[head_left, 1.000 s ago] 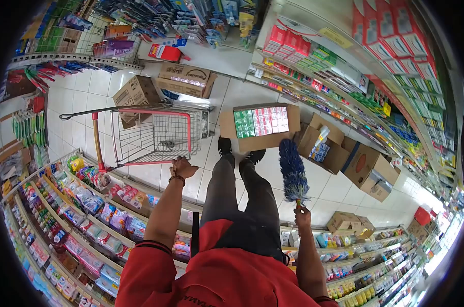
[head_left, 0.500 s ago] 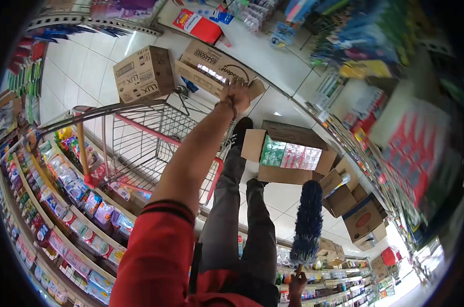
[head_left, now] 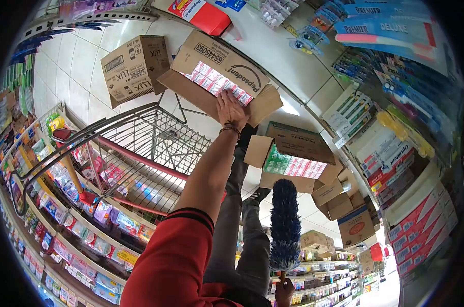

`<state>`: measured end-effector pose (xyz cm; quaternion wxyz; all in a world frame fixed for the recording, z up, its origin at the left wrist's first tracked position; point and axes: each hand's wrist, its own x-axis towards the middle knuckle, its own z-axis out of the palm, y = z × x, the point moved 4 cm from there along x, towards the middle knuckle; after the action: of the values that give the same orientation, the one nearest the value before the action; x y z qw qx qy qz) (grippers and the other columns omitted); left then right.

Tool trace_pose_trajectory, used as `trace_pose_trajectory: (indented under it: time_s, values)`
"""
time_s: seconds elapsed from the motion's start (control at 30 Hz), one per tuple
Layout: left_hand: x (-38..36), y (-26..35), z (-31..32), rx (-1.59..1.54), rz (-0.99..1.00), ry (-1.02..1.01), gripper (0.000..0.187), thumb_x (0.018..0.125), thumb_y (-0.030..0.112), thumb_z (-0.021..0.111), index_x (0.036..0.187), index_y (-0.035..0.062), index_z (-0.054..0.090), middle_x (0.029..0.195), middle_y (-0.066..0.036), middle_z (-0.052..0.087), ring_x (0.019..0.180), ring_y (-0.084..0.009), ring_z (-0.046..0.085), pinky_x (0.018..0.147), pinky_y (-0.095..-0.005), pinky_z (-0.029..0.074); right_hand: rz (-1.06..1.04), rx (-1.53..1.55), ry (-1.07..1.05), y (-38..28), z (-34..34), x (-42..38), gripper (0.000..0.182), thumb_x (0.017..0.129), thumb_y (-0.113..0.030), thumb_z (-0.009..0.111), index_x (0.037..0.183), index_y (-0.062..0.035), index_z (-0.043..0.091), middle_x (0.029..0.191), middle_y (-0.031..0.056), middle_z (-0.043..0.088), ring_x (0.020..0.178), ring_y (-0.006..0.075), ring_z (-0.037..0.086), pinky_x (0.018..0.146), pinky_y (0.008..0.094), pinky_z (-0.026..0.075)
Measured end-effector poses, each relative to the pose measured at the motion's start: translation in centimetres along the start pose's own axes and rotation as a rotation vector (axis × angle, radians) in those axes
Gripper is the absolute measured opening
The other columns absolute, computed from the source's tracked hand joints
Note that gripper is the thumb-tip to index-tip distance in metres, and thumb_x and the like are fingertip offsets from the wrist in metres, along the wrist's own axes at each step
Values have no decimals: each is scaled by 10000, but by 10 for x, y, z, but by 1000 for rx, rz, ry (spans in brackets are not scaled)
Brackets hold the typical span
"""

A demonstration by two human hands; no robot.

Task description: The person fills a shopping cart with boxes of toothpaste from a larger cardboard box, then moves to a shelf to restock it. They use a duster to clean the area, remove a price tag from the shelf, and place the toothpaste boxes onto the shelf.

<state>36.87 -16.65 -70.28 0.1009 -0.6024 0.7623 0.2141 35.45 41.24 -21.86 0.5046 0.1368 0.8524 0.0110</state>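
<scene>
My left hand reaches over the near flap of an open Pepsodent carton. Its outstretched fingers rest on rows of small pink-and-white boxes inside. Low in the view, my right hand is closed around the wooden handle of a fluffy blue duster, which stands upright. Just beyond the duster, a second open Pepsodent carton holds green and pink-white boxes.
A wire shopping cart stands left, beside shelves of packaged goods. A LUX carton sits on the tiled floor behind it. More cartons lie to the right, near toothpaste boxes and hanging toothbrush packs.
The Pepsodent carton appears larger and tilted more open, showing more boxes inside. My left hand has moved from its edge onto them. The duster has shifted left in view.
</scene>
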Motion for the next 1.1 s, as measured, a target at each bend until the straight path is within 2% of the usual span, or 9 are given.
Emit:
trace_pose_trajectory:
  time_s: [0.03, 0.17, 0.3, 0.5, 0.7, 0.77, 0.9, 0.97, 1.1]
  values:
    - [0, 5, -5, 48, 11, 171, 761, 748, 304, 730, 1345, -78, 450, 1346, -217, 457, 1288, -385, 430, 1090, -457, 383, 22, 64, 16, -16, -2, 0, 234, 909, -163, 698, 1112, -51, 671, 596, 13, 489, 532, 102, 374, 473, 359, 318]
    - [8, 7, -3, 48, 1, 103, 891, 724, 336, 745, 1412, -108, 391, 1417, -247, 418, 1327, -404, 395, 1145, -475, 325, 95, 15, -22, -50, -18, 11, 257, 835, -71, 637, 1085, -21, 668, 564, 28, 543, 455, 83, 491, 401, 303, 348]
    - [7, 13, 4, 24, -37, 186, 1008, 667, 385, 790, 1421, -120, 349, 1393, -251, 428, 1271, -413, 414, 1143, -483, 320, 83, 160, -1, -55, -20, 23, 227, 845, -63, 626, 1067, -22, 651, 569, -10, 502, 439, 68, 441, 394, 268, 321]
    - [19, 8, -9, -50, -109, -19, 978, 590, 255, 770, 1421, -80, 379, 1285, -168, 473, 1187, -371, 451, 1056, -444, 397, 236, 367, -28, -67, -15, 20, 244, 849, 14, 611, 1091, -19, 617, 586, -11, 472, 445, 68, 430, 387, 255, 294]
    - [28, 14, -18, 71, -77, -13, 978, 567, 339, 768, 1406, -18, 414, 1212, -175, 495, 1121, -359, 484, 1004, -462, 419, 126, 187, -84, -67, -21, 22, 210, 853, -10, 623, 1062, -34, 624, 597, -7, 499, 431, 67, 423, 389, 258, 309]
    - [28, 15, -15, 95, -77, 19, 964, 565, 349, 767, 1391, -12, 426, 1207, -168, 487, 1110, -355, 485, 980, -458, 422, 183, 202, -67, -75, -23, 12, 279, 809, -114, 707, 1059, -4, 651, 594, 23, 555, 466, 103, 528, 438, 293, 385]
    - [35, 15, -15, 30, -120, 0, 983, 557, 427, 827, 1342, -26, 448, 1178, -162, 478, 1120, -349, 485, 984, -468, 414, 159, 192, -58, -60, -19, 18, 184, 845, -54, 652, 1029, -39, 658, 573, 0, 536, 456, 74, 471, 416, 273, 334]
    - [35, 16, -20, 153, -53, 154, 1003, 531, 472, 853, 1299, -42, 462, 1176, -166, 473, 1139, -331, 483, 1008, -473, 407, 77, 57, -43, -72, -22, 14, 255, 811, -157, 702, 988, 17, 645, 567, 16, 520, 509, 81, 468, 467, 297, 332]
    - [37, 13, -31, 102, -96, 32, 924, 553, 423, 832, 1275, -22, 467, 1197, -165, 477, 1181, -335, 487, 1100, -449, 360, 44, 125, 4, -70, -23, 13, 273, 806, -169, 690, 1014, 5, 663, 564, 28, 513, 500, 81, 408, 463, 315, 300]
